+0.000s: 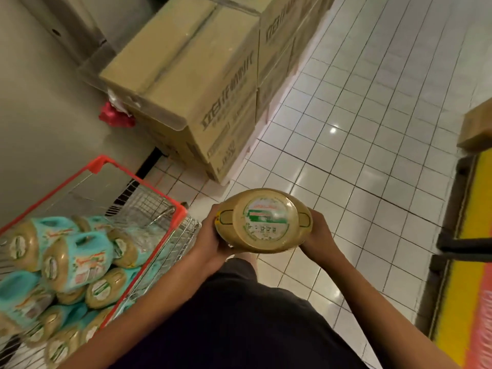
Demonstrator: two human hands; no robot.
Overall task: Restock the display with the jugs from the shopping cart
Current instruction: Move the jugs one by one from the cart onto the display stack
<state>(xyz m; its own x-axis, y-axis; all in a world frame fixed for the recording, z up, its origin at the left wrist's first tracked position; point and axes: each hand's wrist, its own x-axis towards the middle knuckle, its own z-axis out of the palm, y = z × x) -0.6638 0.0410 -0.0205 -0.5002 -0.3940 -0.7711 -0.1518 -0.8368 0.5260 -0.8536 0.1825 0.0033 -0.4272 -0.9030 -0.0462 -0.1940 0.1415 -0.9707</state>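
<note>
1. Golden-yellow plastic jug (263, 222) held end-on between left hand (213, 242) and right hand (320, 235), fingers of both wrapped round its sides, above the white tiled floor (359, 155), just beside a corner of the red-rimmed wire shopping cart (138, 179).
2. Not yet on any display; many teal-labelled jugs (77, 259) left piled in the cart, so most restocking judged undone.
3. Round white-and-green label on the jug's end, print unreadable; blurred characters on stacked brown cardboard boxes (191, 83).

I hold 1 jug (263, 222) | my hands: 2, left hand (213, 243) and right hand (319, 235) | shopping cart (133, 177): 1 | jugs in cart (77, 259): at least 10, blur hides more | cardboard boxes (186, 75): at least 5 | red crumpled scrap (115, 117): 1
</note>
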